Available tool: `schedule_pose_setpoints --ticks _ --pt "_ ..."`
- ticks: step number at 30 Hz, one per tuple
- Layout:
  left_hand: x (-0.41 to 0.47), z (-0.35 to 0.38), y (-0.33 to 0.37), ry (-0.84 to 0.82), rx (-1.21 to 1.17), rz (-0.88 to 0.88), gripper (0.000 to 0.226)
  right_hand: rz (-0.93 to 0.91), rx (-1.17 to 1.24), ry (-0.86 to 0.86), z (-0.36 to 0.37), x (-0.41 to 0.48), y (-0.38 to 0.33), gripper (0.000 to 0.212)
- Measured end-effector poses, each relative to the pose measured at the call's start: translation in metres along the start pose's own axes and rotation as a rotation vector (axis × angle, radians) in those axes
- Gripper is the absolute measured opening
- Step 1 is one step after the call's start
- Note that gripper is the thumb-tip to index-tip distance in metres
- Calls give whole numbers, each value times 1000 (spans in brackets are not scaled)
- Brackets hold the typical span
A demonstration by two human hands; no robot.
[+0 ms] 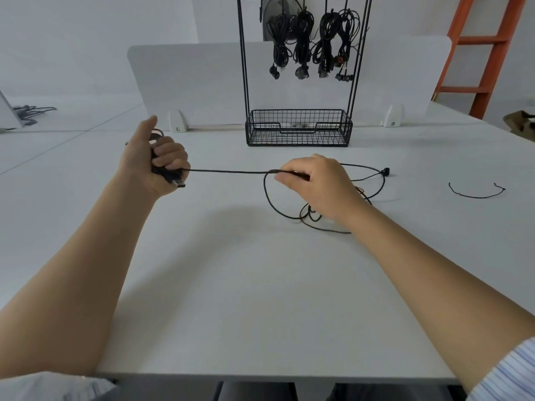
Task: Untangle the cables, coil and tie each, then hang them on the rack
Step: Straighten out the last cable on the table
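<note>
A thin black cable [228,171] runs taut between my two hands above the white table [231,285]. My left hand [162,160] grips a bunch of its loops, with a USB plug [180,183] sticking out below the fist. My right hand [315,180] pinches the cable farther along. Behind and under that hand the rest of the cable lies in loose loops [289,209], ending in a small plug [385,171]. The black wire rack [298,82] stands at the back, with several tied cable coils [315,41] hanging from its top.
A short black tie wire [476,193] lies on the table to the right. The rack's mesh basket [298,128] sits against a white desk divider [188,82]. An orange ladder [486,53] stands at the back right. More cables [31,111] lie far left.
</note>
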State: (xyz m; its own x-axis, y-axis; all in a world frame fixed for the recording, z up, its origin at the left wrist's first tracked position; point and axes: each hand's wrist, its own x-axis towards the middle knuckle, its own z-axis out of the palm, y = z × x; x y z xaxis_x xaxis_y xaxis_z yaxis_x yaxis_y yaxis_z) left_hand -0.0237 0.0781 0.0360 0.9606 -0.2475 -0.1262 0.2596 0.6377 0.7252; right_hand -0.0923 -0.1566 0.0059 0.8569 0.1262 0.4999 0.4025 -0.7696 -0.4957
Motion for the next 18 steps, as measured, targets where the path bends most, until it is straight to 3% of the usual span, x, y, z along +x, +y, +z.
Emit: schedule_pose_setpoints --ticks 3,5,8,12,14,18 --pt "1 0 0 65 218 -50 57 0 79 -60 -6 -2 0 22" --pt "1 3 -2 111 496 -41 52 4 62 -108 -5 -3 4 23" --pt "-6 13 -12 37 1185 -18 48 71 173 -84 -4 -1 9 22" --pt "-17 22 -30 -51 2009 -172 66 225 333 160 -6 5 10 24" --pt "-16 24 -33 -50 2164 -192 71 342 482 323 -7 9 13 28" --pt "-18 25 -31 -151 2130 -227 62 576 696 557 -16 15 25 30"
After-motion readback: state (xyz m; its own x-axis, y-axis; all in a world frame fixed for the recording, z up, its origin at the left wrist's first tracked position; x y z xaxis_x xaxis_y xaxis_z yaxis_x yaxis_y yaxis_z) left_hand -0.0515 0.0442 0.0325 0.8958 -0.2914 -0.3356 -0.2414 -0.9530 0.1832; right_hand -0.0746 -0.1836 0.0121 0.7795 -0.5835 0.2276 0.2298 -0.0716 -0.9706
